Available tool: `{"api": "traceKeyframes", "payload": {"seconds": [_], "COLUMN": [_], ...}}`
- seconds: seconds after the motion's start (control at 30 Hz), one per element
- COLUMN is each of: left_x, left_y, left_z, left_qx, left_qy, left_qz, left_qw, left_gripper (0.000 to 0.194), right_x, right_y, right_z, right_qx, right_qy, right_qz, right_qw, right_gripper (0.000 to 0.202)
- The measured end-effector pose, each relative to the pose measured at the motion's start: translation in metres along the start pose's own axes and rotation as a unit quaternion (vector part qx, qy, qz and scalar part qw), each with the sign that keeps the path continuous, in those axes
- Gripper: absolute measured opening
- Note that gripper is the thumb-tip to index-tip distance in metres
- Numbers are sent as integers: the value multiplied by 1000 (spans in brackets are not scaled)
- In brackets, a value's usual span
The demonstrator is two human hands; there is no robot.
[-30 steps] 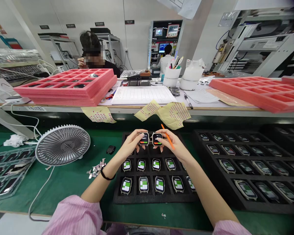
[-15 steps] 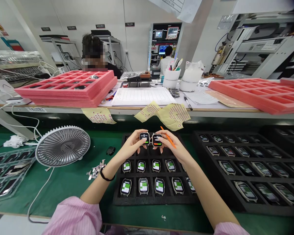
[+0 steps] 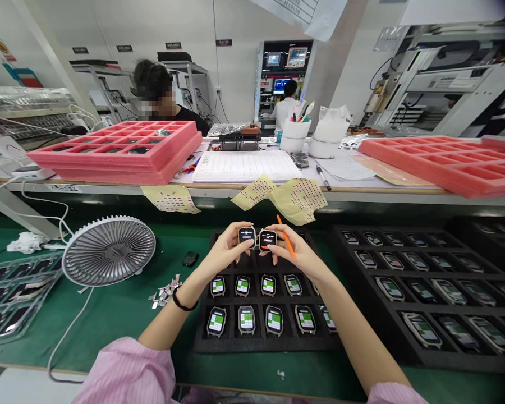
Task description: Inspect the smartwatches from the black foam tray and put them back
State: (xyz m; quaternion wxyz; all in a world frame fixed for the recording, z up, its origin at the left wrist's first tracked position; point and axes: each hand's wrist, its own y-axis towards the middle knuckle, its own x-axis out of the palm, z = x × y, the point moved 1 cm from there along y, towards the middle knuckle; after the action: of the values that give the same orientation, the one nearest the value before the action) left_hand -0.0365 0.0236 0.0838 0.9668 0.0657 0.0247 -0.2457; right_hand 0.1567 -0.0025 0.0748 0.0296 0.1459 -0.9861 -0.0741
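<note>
My left hand is closed round a smartwatch body with a lit dark screen, its thumb at the lower part of the glass. A second smartwatch body, with an orange-red bar on its display, is gripped in my right hand, thumb on the screen. An orange stick-like pen is also tucked in the right hand, pointing up. Both watches are side by side above a black foam tray, where several watches with green-and-white screens lie in compartments. The hands hide part of the tray's back rows.
A grey fan stands to the left, near small metallic pieces and a dark watch-like part. More watches fill a black tray on the right. Pink foam trays rest on the shelf; a co-worker sits behind.
The green bar on the left watch has gone, and the right watch's bar is now orange-red only. The orange pen has tilted more upright. The co-worker's head has shifted left.
</note>
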Motion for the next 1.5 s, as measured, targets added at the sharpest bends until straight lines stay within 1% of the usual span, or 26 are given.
{"api": "traceKeyframes", "payload": {"seconds": [0.3,0.47,0.6,0.87,1.03,1.17,1.33,1.5], "left_x": [-1,2,3,2,2,1,1,2], "left_y": [1,0,-1,2,1,2,2,2], "left_z": [-1,1,3,-1,-1,-3,-6,-4], "left_qx": [-2,-9,-13,-25,-33,-27,-22,-23], "left_qy": [-1,4,1,6,9,-1,-4,9], "left_qz": [6,4,16,17,2,-16,-25,-15], "left_qw": [1000,1000,1000,1000,999,1000,999,1000], "left_gripper": [39,36,34,29,33,41,47,38], "right_x": [1,1,1,2,-1,-3,-5,-4], "right_y": [0,0,0,-1,1,1,0,1], "right_z": [-2,0,1,0,4,4,3,5], "right_qx": [1,7,6,8,16,25,17,6], "right_qy": [-7,-12,-18,-1,-13,-17,-30,-28], "right_qz": [8,25,41,53,33,11,8,27], "right_qw": [1000,1000,999,999,999,999,999,999], "right_gripper": [34,33,32,25,24,30,38,32]}}
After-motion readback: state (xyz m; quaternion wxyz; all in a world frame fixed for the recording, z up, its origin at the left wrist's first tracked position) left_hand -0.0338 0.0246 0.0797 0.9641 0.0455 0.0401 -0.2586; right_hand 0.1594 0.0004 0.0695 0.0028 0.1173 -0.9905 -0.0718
